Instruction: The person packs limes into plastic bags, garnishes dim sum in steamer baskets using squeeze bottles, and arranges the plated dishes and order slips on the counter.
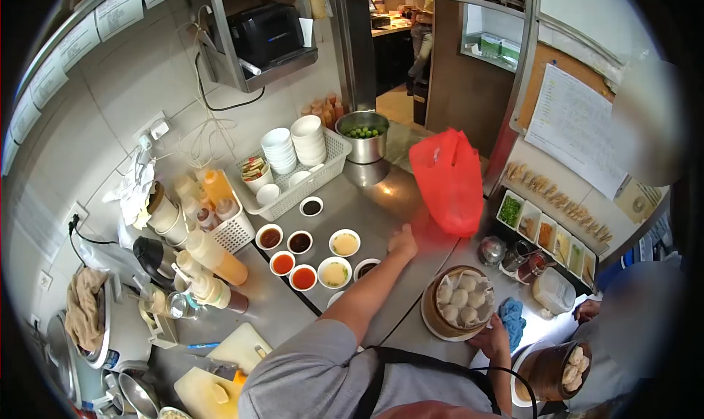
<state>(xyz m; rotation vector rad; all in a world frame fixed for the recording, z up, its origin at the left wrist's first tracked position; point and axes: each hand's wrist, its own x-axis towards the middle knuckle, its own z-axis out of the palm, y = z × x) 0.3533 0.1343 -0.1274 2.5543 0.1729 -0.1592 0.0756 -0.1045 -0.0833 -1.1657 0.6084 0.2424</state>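
My left hand (pixel 402 242) reaches forward over the steel counter, beside the lower part of a red plastic bag (pixel 447 184). Its fingers look curled, and whatever they may hold is hidden. My right hand (pixel 493 339) grips the rim of a white plate (pixel 445 335) at the lower right. On that plate stands a round bamboo steamer (pixel 431 305) with several pale buns (pixel 460 297) inside on a paper liner. Left of my left forearm are small white bowls of sauce, among them a red one (pixel 303 277) and a creamy one with green bits (pixel 336 273).
A white basket (pixel 282 199) holds stacked bowls, near a steel pot (pixel 365 144) of green vegetables. Sauce bottles (pixel 215 255) line the left side. On the right are a garnish rack (pixel 546 232), a blue cloth (pixel 512 322), a second steamer (pixel 551 371) and a co-worker.
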